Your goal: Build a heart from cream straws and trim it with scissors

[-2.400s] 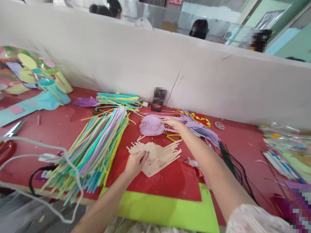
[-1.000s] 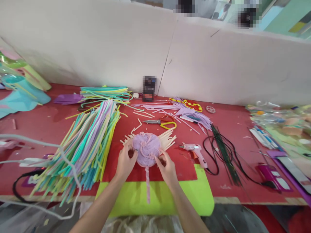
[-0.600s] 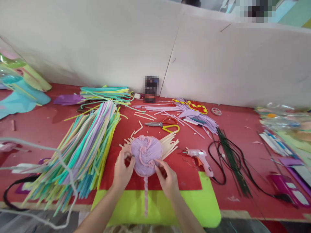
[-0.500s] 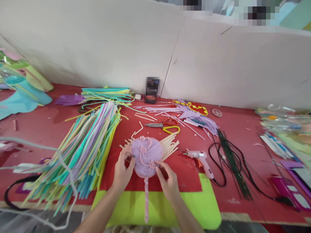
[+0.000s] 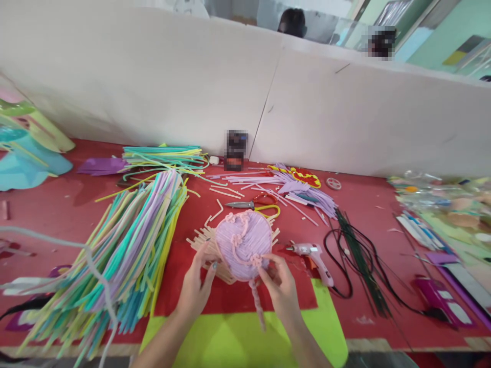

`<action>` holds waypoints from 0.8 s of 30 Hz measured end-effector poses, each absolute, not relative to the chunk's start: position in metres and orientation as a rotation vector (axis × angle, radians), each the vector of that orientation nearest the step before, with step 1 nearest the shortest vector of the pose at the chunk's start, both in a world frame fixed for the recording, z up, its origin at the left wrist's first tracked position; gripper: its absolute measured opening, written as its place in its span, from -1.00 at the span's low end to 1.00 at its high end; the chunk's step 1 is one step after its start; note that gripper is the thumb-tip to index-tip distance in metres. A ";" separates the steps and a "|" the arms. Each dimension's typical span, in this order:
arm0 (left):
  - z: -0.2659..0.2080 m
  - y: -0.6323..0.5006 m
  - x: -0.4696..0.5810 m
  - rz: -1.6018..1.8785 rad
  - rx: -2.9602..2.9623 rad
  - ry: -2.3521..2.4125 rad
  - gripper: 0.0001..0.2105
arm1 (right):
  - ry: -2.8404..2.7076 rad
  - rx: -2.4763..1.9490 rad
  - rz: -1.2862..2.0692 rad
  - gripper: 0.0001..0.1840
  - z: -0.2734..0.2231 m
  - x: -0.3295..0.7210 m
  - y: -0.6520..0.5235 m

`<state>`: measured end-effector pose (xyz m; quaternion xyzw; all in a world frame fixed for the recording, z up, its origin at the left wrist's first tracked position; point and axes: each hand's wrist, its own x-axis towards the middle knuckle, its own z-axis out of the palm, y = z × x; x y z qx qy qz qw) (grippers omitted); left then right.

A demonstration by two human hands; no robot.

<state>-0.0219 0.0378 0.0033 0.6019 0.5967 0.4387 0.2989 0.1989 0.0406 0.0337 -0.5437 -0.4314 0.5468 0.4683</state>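
Note:
A round lilac pipe-cleaner disc (image 5: pixel 245 245) with pink braided trim, small pink flowers and a twisted pink stem (image 5: pixel 258 305) is held over a red sheet (image 5: pixel 180 294). My right hand (image 5: pixel 279 278) pinches its lower right edge beside a flower. At the left, my left hand (image 5: pixel 199 278) has its thumb and forefinger apart next to the rim; whether it touches the disc I cannot tell. Cream pipe-cleaner pieces (image 5: pixel 201 237) fan out beneath the disc. Scissors (image 5: pixel 249 205) with red and yellow handles lie just behind it.
A pink glue gun (image 5: pixel 314 255) with a black cord lies right, near dark green stems (image 5: pixel 360 266). A big bundle of coloured pipe cleaners (image 5: pixel 126 245) fills the left. Lilac pipe cleaners (image 5: pixel 303 191) lie behind. A white partition (image 5: pixel 172 76) rises at the back.
The disc has moved right and tilted, its stem now slanting right. My left fingers have come away from its face and spread. More cream pieces show at left.

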 end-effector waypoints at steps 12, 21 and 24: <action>0.003 0.044 -0.022 1.087 1.756 1.634 -0.72 | -1.393 -1.253 1.177 -0.63 0.078 0.231 0.098; -0.003 0.051 -0.026 1.100 1.797 1.658 -0.77 | -2.214 -1.173 0.956 -0.30 0.094 0.236 0.307; -0.008 0.053 -0.029 1.107 1.804 1.671 -0.77 | -2.393 -1.388 0.752 -0.33 0.077 0.232 0.346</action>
